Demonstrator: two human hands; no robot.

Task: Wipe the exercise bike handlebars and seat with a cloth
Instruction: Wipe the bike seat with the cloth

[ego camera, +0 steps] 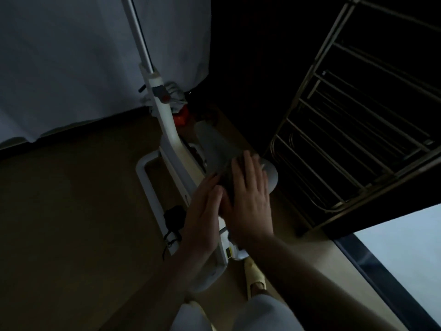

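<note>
The white exercise bike (167, 144) stands on the floor below me, its post rising to the upper left. Its grey seat (214, 144) lies at the middle of the view. A dark cloth (230, 174) lies on the rear of the seat. My right hand (250, 197) presses flat on the cloth with straight fingers. My left hand (202, 216) lies beside it, fingers straight, touching the cloth's left edge. The handlebars are out of view.
A metal drying rack (358, 139) stands close on the right. A pale curtain (71, 68) hangs at the upper left. A black cable (171, 223) lies by the bike's base frame. A red knob (180, 118) sits near the post. My slippered foot (255, 275) is below the bike.
</note>
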